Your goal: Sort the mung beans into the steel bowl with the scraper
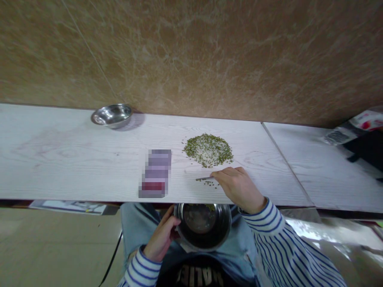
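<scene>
My left hand (161, 237) grips the rim of a steel bowl (203, 226) held below the table's front edge, above my lap. A few green beans lie at the bowl's far rim. My right hand (237, 186) rests on the white wooden table (74, 159), fingers closed on a thin metal tool (203, 178) whose tip points left. A few loose green beans (211, 183) lie by the tool. Behind it sits a pile of mixed green beans and white grains (208, 149).
A second, empty steel bowl (112, 115) stands at the table's back edge against the brown marbled wall. A blurred-out rectangular object (155, 173) lies left of the pile. A second tabletop (326, 167) adjoins on the right, with bags at its far end.
</scene>
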The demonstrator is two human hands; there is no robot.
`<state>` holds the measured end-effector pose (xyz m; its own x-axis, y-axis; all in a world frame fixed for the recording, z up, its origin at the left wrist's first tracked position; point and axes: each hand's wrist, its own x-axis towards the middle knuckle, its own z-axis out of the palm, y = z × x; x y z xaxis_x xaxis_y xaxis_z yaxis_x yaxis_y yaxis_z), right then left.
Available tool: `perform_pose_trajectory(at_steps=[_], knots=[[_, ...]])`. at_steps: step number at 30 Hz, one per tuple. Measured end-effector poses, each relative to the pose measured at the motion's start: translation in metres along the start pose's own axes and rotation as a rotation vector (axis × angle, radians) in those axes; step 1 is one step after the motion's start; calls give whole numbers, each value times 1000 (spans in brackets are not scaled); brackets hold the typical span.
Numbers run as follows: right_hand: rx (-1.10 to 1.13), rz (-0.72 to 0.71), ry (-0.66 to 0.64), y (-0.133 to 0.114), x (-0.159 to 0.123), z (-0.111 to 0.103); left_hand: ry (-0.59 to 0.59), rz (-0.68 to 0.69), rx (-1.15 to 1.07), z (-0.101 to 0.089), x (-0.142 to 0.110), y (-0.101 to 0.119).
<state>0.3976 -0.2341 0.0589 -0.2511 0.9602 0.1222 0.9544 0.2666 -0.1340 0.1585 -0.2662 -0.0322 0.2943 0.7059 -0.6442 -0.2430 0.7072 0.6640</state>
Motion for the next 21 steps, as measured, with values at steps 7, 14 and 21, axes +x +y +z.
perform_pose_trajectory(at_steps=[7,14,21], knots=[[81,-41,35,1,7,1,3,4,-14,2,-2,0],[121,-115,-25,1,5,-1,16,5,-16,0,-4,0],[114,-154,-29,8,-6,-8,3,-1,-12,8,-6,0]])
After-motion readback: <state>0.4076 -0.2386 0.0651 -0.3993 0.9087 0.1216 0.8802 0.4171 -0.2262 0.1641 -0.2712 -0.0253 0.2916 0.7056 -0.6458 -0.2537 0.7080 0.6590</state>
